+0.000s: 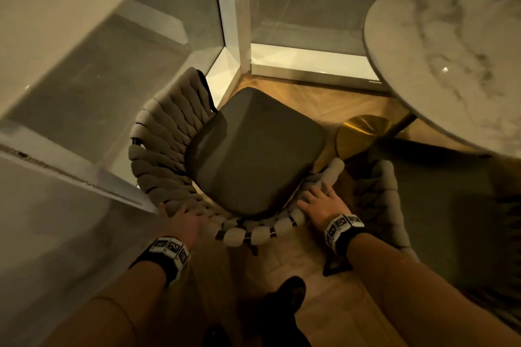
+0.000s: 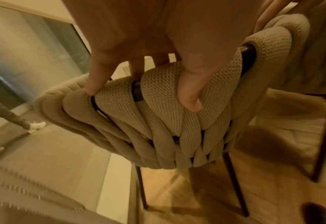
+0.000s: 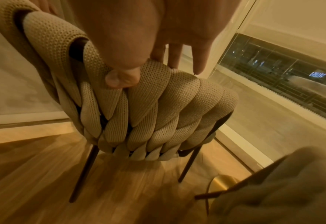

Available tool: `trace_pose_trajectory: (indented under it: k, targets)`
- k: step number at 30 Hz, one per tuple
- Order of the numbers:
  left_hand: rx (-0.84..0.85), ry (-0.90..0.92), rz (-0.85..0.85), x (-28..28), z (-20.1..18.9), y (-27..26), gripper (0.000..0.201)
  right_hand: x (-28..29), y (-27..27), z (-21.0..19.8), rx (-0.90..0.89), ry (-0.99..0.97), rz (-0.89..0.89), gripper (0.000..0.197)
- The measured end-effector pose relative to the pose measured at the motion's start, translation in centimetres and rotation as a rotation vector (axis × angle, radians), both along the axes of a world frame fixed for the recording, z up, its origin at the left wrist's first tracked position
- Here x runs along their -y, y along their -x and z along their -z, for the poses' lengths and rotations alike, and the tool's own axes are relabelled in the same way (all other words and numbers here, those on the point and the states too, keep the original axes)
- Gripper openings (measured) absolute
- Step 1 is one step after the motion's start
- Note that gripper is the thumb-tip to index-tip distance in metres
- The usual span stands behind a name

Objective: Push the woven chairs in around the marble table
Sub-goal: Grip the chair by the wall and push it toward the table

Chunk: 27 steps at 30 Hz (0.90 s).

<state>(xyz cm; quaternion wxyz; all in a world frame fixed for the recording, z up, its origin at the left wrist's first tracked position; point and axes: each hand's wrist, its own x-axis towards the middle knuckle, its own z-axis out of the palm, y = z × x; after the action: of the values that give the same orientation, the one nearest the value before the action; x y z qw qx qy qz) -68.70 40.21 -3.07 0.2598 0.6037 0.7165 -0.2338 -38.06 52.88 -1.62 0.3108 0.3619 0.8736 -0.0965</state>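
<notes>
A woven chair [image 1: 253, 149] with a dark seat cushion and thick beige braided backrest stands in the glass corner, left of the round marble table [image 1: 437, 65]. My left hand [image 1: 180, 214] grips the left part of the backrest rim. In the left wrist view the left hand [image 2: 143, 91] has its thumb pressed on the outer weave [image 2: 177, 128] and its fingers over the top. My right hand [image 1: 318, 200] holds the right part of the rim. The right hand [image 3: 150, 71] has its thumb on the outer weave [image 3: 148, 113] and its fingers reaching over the rim.
A second woven chair [image 1: 377, 191] stands just right of my right hand, beside the table's gold base [image 1: 363, 132]. Glass panels with a white post [image 1: 239, 22] close in the left and far sides. My dark shoe [image 1: 290, 296] is on the wood floor behind the chair.
</notes>
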Motion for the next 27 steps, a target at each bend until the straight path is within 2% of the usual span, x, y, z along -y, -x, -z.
trace_pose_trajectory:
  k: [4,6,9,11,13,15,16,18,19,23,26,27]
  targets:
    - [-0.02,-0.133,0.006,-6.5,-0.8,0.4,0.046,-5.1,-0.2,0.9,-0.065,-0.009,0.026,0.052]
    - [-0.039,-0.22,-0.055,-9.4,-0.9,0.8,0.043,-7.4,0.2,1.2,-0.111,0.015,0.045,0.051]
    - [-0.091,-0.323,-0.17,-12.6,-0.8,1.0,0.039,-10.6,0.4,0.7,-0.179,0.066,0.09,0.059]
    - [-0.045,-0.394,-0.19,-14.0,-0.9,0.0,0.034,-12.8,-0.7,0.7,-0.186,0.017,0.16,0.069]
    - [0.08,-0.456,-0.146,-14.8,-0.9,-2.3,0.046,-15.0,-2.3,1.0,-0.124,-0.027,0.256,0.077]
    - [0.171,-0.413,-0.158,-14.6,-0.9,-5.4,0.058,-16.4,-3.6,1.7,-0.063,-0.014,0.32,0.078]
    - [0.176,-0.325,-0.159,-14.6,-1.0,-6.9,0.06,-16.9,-3.8,1.8,-0.043,0.008,0.334,0.077]
    - [0.09,-0.139,-0.066,-14.3,-1.0,-8.9,0.061,-17.4,-4.0,2.1,-0.01,0.051,0.339,0.071]
    - [0.049,-0.101,-0.009,-14.1,-0.8,-9.2,0.059,-17.5,-4.0,2.2,-0.007,0.066,0.342,0.068]
    - [-0.032,-0.005,0.066,-14.8,-0.4,-7.8,0.055,-17.8,-3.1,1.7,-0.023,0.07,0.316,0.061]
    - [-0.068,-0.026,0.06,-15.6,-1.0,-5.3,0.07,-17.7,-1.2,0.6,-0.034,0.074,0.285,0.055]
    - [-0.066,-0.024,0.056,-15.8,-1.4,-4.5,0.07,-17.5,-0.6,0.2,-0.037,0.079,0.277,0.055]
